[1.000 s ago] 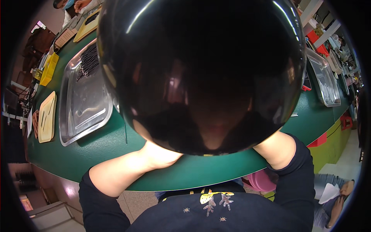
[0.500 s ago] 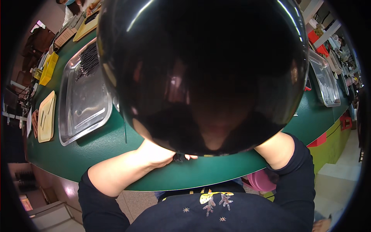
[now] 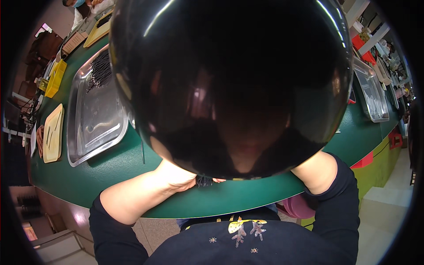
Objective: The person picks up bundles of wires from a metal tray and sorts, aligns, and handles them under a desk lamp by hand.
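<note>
A large glossy black dome (image 3: 229, 88) fills the middle of the view and hides most of both hands. From under its lower edge comes the heel of my left hand (image 3: 180, 177), close above the green table. Ends of a bundle of thin black wires (image 3: 204, 181) stick out beside its palm, and the hand appears closed round them. A bit of fingertip (image 3: 218, 179) shows just right of the wires; whose hand it belongs to is unclear. My right forearm (image 3: 316, 172) goes under the dome, and the right hand itself is hidden.
On the green table (image 3: 110, 183), a metal tray (image 3: 99, 123) at left holds black wires (image 3: 101, 70). Beyond it are a cream tray (image 3: 54, 132) and a yellow bin (image 3: 56, 78). Another metal tray (image 3: 373, 97) stands right. A masked person (image 3: 81, 9) sits far left.
My left hand has shifted slightly left, and more of the black wire ends now shows below the dome. At the far left, the other person has moved further into view.
</note>
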`<act>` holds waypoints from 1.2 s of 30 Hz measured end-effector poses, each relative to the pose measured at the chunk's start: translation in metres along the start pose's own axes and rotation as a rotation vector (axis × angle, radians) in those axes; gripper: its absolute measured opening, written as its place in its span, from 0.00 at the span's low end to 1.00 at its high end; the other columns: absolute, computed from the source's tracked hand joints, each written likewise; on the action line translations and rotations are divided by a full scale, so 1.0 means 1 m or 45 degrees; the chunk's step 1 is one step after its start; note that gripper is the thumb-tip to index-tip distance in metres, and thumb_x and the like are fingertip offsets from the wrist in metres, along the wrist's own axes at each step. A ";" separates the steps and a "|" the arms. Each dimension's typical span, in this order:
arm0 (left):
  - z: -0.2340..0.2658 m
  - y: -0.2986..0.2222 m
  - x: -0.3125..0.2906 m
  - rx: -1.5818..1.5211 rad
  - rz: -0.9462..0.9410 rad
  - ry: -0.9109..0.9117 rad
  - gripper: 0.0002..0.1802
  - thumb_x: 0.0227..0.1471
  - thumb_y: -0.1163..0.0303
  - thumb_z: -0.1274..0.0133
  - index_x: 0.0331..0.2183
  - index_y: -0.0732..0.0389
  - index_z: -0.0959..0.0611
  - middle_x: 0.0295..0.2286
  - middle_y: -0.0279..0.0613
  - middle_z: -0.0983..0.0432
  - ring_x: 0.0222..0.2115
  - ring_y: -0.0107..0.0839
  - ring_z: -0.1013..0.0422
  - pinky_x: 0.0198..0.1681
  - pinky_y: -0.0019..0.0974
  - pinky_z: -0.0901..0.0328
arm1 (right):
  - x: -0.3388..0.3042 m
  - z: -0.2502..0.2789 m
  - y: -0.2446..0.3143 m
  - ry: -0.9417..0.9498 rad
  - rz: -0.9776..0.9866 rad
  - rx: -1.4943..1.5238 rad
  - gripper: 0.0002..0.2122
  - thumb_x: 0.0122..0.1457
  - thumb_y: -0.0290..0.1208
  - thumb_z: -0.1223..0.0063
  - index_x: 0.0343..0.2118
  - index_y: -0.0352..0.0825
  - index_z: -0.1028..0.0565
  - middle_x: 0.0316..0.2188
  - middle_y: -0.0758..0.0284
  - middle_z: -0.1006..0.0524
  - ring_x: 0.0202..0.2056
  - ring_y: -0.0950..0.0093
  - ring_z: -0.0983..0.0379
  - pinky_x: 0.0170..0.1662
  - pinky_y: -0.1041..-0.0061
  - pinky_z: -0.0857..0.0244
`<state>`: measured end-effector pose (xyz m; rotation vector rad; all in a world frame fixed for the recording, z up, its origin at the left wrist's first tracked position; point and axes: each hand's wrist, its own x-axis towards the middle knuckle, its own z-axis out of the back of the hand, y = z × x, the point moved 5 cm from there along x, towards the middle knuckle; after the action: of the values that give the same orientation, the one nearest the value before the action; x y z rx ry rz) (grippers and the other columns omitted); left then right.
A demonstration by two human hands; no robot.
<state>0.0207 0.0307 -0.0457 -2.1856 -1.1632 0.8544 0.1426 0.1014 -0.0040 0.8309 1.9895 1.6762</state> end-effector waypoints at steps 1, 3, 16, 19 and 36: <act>-0.001 -0.001 0.000 0.000 0.000 0.000 0.07 0.48 0.74 0.49 0.32 0.65 0.28 0.23 0.44 0.27 0.18 0.30 0.30 0.24 0.31 0.33 | 0.000 0.000 -0.001 0.003 -0.022 -0.007 0.06 0.56 0.28 0.48 0.27 0.30 0.25 0.17 0.72 0.28 0.19 0.87 0.34 0.25 0.85 0.40; -0.001 -0.003 -0.002 0.087 -0.044 -0.046 0.06 0.49 0.74 0.49 0.31 0.65 0.28 0.24 0.44 0.27 0.18 0.30 0.30 0.24 0.31 0.34 | -0.001 0.005 -0.003 -0.112 -0.113 0.070 0.08 0.57 0.30 0.50 0.26 0.31 0.25 0.15 0.73 0.30 0.18 0.87 0.36 0.23 0.86 0.42; 0.016 0.002 -0.006 0.054 -0.007 -0.127 0.08 0.53 0.70 0.53 0.33 0.65 0.28 0.23 0.43 0.27 0.18 0.30 0.32 0.25 0.31 0.35 | -0.001 0.013 -0.008 -0.086 0.012 0.288 0.12 0.60 0.34 0.56 0.30 0.29 0.27 0.16 0.69 0.28 0.15 0.86 0.38 0.18 0.88 0.49; 0.013 0.002 -0.005 -0.044 0.020 -0.084 0.09 0.54 0.69 0.53 0.33 0.65 0.27 0.24 0.42 0.27 0.19 0.30 0.31 0.24 0.31 0.36 | 0.000 0.006 -0.008 -0.040 -0.042 0.200 0.09 0.57 0.31 0.51 0.28 0.30 0.26 0.19 0.71 0.27 0.17 0.87 0.37 0.20 0.88 0.46; 0.026 0.018 -0.001 -0.069 -0.013 -0.114 0.16 0.54 0.67 0.53 0.43 0.65 0.32 0.34 0.44 0.28 0.33 0.34 0.29 0.40 0.37 0.32 | 0.000 0.001 -0.002 0.011 -0.273 0.053 0.13 0.59 0.36 0.53 0.25 0.30 0.26 0.15 0.73 0.30 0.16 0.88 0.39 0.19 0.87 0.47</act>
<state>0.0104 0.0248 -0.0752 -2.2024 -1.2525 0.9358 0.1428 0.1018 -0.0061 0.6010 2.0453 1.5240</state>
